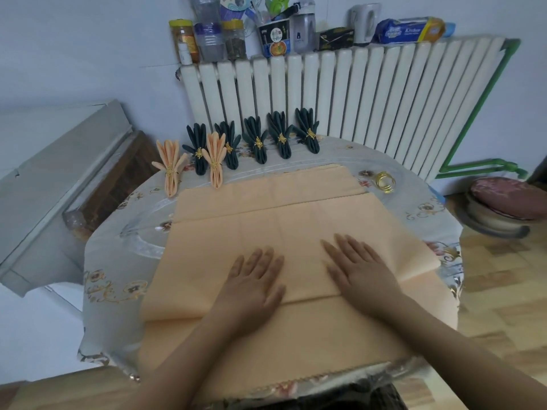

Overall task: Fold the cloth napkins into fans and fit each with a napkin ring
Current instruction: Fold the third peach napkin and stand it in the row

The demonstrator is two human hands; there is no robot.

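Napkin [296,229], peach: left hand [254,279] and right hand [359,269] flat, fingers straight (holding nothing); sliding palms may skew fold.

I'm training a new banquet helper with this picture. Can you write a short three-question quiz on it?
1. How many finished fans stand at the back of the table?
2. True or false: both hands lie flat on the peach napkin.
3. The spare gold rings lie: A) left of the napkins B) right of them C) on the radiator.

Key
1. Seven: five dark green fans, two peach fans.
2. True: left hand and right hand press the peach napkin.
3. B: spare gold rings.
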